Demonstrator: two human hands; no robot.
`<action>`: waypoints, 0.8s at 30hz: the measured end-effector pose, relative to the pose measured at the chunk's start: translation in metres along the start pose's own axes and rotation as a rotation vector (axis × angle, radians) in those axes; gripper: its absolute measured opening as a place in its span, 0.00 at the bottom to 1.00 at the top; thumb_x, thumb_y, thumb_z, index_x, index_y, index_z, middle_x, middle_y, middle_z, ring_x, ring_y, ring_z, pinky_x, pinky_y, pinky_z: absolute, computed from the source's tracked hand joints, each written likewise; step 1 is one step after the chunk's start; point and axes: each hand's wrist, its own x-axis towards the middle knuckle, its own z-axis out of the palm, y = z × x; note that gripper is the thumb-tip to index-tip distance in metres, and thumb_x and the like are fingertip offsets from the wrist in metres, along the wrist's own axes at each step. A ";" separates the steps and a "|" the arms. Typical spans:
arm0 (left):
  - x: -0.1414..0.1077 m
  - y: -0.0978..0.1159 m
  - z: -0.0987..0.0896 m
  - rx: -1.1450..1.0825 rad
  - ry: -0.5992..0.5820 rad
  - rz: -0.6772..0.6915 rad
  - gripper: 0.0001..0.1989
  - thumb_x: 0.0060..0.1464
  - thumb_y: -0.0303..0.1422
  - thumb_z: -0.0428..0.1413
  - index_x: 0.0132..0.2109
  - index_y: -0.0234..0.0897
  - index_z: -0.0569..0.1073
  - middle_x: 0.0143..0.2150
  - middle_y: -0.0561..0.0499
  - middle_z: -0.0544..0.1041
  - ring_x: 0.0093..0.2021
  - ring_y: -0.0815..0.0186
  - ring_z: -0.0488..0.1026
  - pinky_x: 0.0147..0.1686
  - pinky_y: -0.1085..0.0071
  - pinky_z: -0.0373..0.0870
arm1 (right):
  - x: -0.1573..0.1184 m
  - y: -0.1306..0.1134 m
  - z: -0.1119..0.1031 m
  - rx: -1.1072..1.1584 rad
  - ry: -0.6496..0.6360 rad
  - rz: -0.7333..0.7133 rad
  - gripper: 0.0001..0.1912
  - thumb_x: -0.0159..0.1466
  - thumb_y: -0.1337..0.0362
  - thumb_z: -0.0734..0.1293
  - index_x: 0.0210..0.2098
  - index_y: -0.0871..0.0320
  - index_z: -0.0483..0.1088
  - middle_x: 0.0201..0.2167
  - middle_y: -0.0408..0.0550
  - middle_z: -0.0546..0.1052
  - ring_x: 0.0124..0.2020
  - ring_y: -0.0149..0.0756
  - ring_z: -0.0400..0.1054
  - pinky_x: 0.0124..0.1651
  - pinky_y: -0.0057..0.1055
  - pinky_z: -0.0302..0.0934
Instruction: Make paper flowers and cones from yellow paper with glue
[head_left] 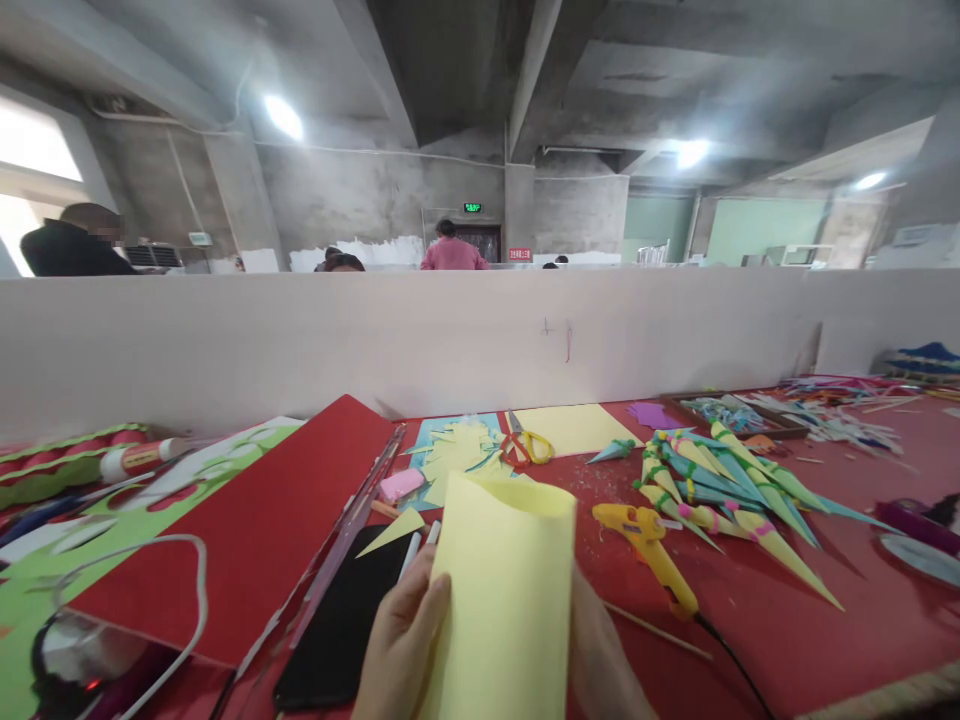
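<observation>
A sheet of yellow paper [502, 590], curled into a loose roll with an open top, stands upright between my hands. My left hand [405, 630] grips its left edge, thumb on the front. Behind its right side is my right hand [604, 650], closed round the paper with its fingers mostly hidden. Just right of the roll lies a yellow hot glue gun [637, 540] with a black cord. Under and beside my left hand is a black phone [337, 630]. Beyond the roll are scissors [536, 447] with red and yellow handles and a pile of yellow paper scraps [457, 455].
Several finished paper cones [720, 480] lie at the right, near a tray of scraps [739, 412]. Red card [255, 500] and green cut-out sheets [45, 560] cover the left. A white cable [201, 580] loops there. A white partition [450, 340] borders the table; people are beyond it.
</observation>
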 end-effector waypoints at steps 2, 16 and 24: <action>0.004 0.001 -0.007 0.081 0.081 0.031 0.18 0.46 0.46 0.55 0.35 0.35 0.75 0.37 0.49 0.76 0.37 0.60 0.71 0.38 0.69 0.69 | 0.017 -0.002 -0.002 0.067 -0.085 0.016 0.27 0.61 0.44 0.53 0.48 0.56 0.66 0.49 0.53 0.70 0.48 0.45 0.65 0.47 0.43 0.61; 0.003 -0.001 -0.025 0.057 0.187 -0.009 0.16 0.42 0.43 0.59 0.35 0.38 0.68 0.30 0.53 0.73 0.30 0.66 0.71 0.27 0.76 0.67 | 0.015 -0.007 0.004 0.103 -0.034 0.132 0.24 0.48 0.54 0.71 0.41 0.61 0.71 0.38 0.54 0.78 0.39 0.46 0.71 0.44 0.40 0.63; -0.005 0.010 -0.020 -0.121 -0.042 -0.462 0.30 0.35 0.46 0.63 0.44 0.33 0.73 0.32 0.45 0.78 0.28 0.62 0.74 0.30 0.71 0.69 | 0.010 -0.008 0.000 0.158 0.064 0.309 0.28 0.47 0.54 0.72 0.45 0.59 0.70 0.33 0.50 0.79 0.35 0.44 0.72 0.40 0.37 0.64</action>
